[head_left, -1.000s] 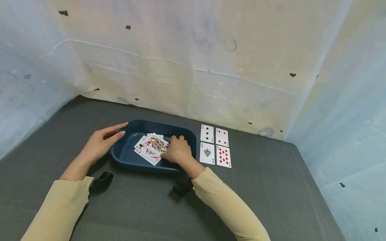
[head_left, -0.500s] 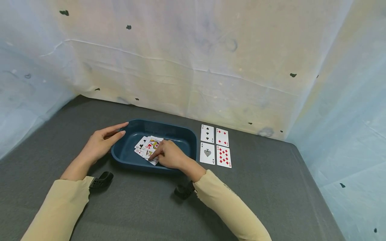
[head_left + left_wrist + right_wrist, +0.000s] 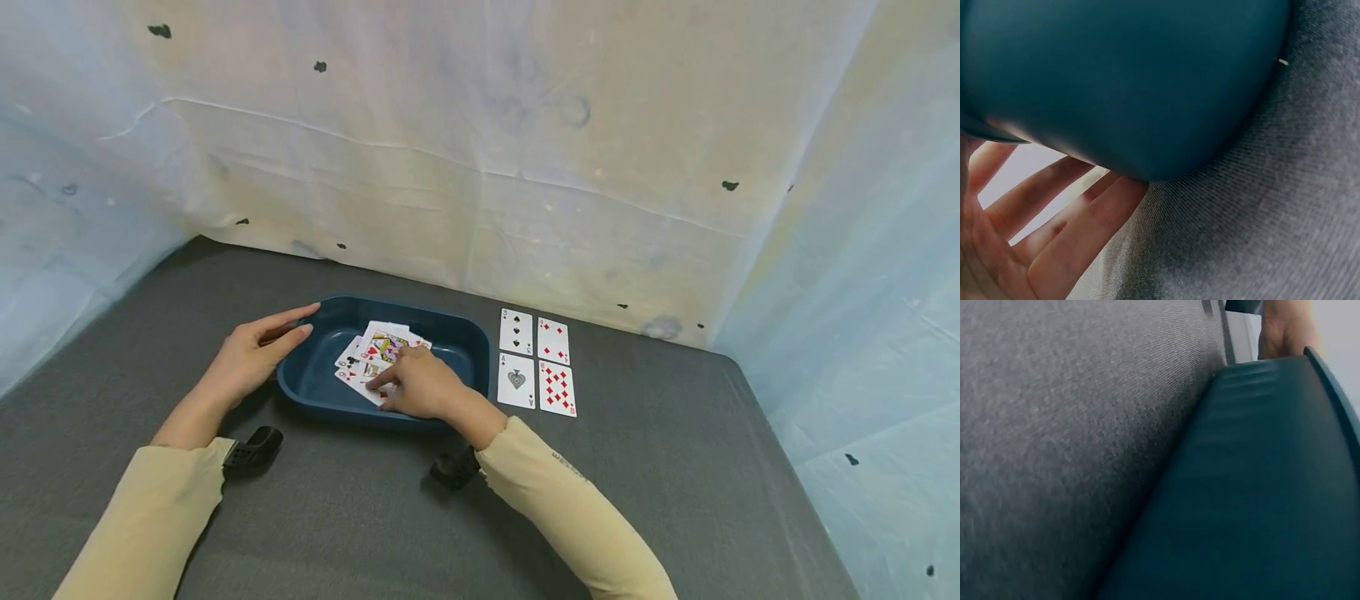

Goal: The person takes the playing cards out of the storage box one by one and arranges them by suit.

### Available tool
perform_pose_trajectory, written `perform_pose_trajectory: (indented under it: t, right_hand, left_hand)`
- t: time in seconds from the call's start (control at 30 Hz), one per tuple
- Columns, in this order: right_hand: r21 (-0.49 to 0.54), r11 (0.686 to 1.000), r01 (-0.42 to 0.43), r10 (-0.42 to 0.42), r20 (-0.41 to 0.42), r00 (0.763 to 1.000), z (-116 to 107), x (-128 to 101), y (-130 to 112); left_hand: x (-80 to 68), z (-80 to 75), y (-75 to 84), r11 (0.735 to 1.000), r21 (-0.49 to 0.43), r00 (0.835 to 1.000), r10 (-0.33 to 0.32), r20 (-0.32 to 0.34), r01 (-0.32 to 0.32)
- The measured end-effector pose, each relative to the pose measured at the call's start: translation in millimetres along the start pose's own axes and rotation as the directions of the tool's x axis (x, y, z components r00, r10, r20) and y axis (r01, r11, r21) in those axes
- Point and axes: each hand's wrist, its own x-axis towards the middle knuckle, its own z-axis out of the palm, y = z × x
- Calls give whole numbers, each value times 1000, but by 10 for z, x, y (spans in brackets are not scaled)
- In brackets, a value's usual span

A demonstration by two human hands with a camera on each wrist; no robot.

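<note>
From the head view, the right hand [image 3: 422, 387] reaches into the dark blue oval plastic tray [image 3: 457, 343] on the grey cloth-covered counter [image 3: 360, 508], its curled fingers pressing on the loose pile of face-up playing cards [image 3: 372, 354] inside, while the left hand [image 3: 247, 357] lies with straight fingers against the tray's left rim; four face-up cards [image 3: 537, 363] sit in a square just right of the tray. The left wrist view shows the left hand's straight, spread fingers [image 3: 1054, 231] touching the tray's outer wall [image 3: 1135, 81]. The right wrist view shows only the tray's side [image 3: 1254, 506] on the counter, so the right hand's fingers cannot be told there.

Left hand [image 3: 251, 360] flat (fingers straight), right hand [image 3: 420, 385] fingers bent downward.
</note>
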Motion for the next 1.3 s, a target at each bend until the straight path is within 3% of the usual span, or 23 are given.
perform_pose_trajectory:
  t: [0.13,0.33,0.57,0.73,0.9,1.0,1.17,1.3]
  right_hand:
    - [-79,997,-20,20,-7,1000,-47,-17,23]
    - [7,999,-33,33,29,999,-52,-6,27]
    - [-7,998,-55,55,41,998,-49,9,6]
    - [-9,999,45,-44,66,997,-74,-33,72]
    - [126,982,138,-149,88,985,-94,-88,223]
    - [194,977,87,-97,39,995,-72,-96,306]
    - [202,976,-81,91,-43,995,-17,-73,369]
    - [225,969,-97,107,-31,994,0,-51,366]
  left_hand:
    - [5,10,11,1000,-3,1000,-6,3,6]
    - [5,7,8,1000,-5,1000,-3,-3,3]
    - [8,18,19,1000,0,1000,-4,-3,4]
    - [6,12,15,1000,2,1000,-15,3,15]
    - [4,7,1,1000,-4,1000,-19,11,19]
    - [1,0,-1,1000,-6,1000,-13,12,13]
    - [-1,-9,2,1000,-8,1000,-5,16,5]
    - [5,-8,5,1000,-9,1000,-4,19,5]
